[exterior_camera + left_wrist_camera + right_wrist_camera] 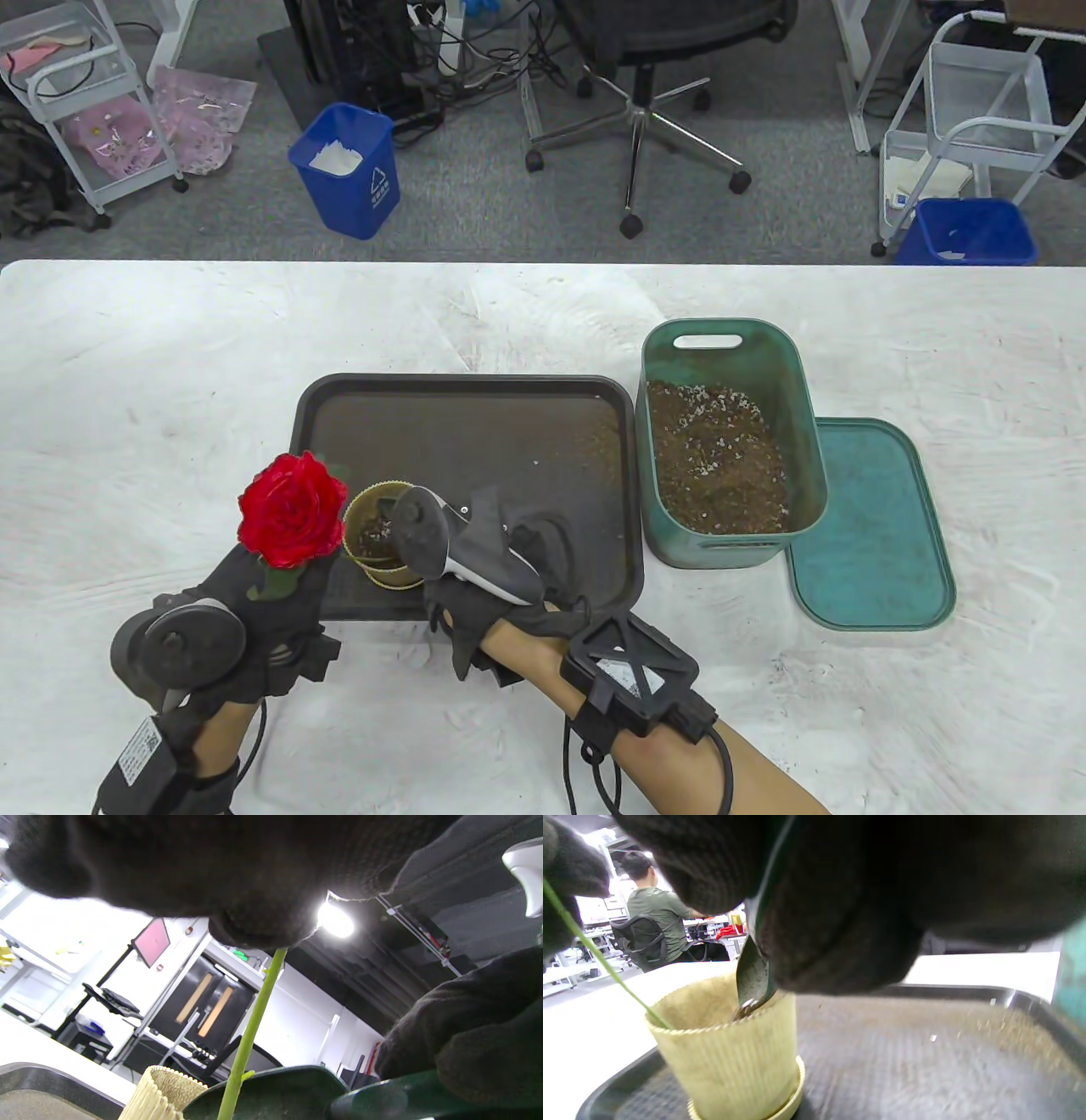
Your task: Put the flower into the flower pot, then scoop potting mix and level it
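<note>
Table view, left to right: the left hand pinches the green stem of a red flower, its stem slanting down into the yellow flower pot at the black tray's near-left corner. The right hand grips a dark scoop, tip inside the pot. Further right on the desk stand a green bin of potting mix and its lid.

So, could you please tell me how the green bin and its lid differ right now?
The green bin stands upright, deep, and holds potting mix; the lid lies flat, shallow and bare. The bin sits next to the black tray; the lid lies beyond it, partly under the bin. Both are teal with rounded corners.
</note>
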The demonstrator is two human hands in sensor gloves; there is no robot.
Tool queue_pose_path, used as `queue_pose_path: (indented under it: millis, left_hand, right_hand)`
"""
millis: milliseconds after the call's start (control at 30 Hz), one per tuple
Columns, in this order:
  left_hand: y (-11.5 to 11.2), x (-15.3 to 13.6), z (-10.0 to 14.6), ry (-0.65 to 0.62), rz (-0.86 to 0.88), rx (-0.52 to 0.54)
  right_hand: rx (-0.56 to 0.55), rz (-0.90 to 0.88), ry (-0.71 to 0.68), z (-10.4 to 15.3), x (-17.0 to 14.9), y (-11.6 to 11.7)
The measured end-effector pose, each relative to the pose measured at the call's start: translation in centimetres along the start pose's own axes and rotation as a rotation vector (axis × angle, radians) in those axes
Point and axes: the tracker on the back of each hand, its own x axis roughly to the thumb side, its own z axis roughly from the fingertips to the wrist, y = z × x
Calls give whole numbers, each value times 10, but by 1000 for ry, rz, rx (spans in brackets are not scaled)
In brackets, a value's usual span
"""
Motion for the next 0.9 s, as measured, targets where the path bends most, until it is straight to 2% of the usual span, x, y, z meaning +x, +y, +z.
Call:
queue_pose_path:
  millis: [233,367,500,733,900]
  left_hand:
    - [-1,1,1,-8,-1,-2]
    - [-1,2,1,-17,-5,-4]
    - [-2,3,2,-23,-10,-5]
    - [-2,3,2,-24,-7,-6]
    - [-3,3,2,-22,-7,-6]
  right_hand:
    - [-97,-28,34,6,-14,-37]
    - [-203,54,106,10,-40,-67]
    - [-261,102,202,11,-69,-90]
    - [-306,154,351,7,-113,-99]
    - [-248,232,449,-2,-142,-94]
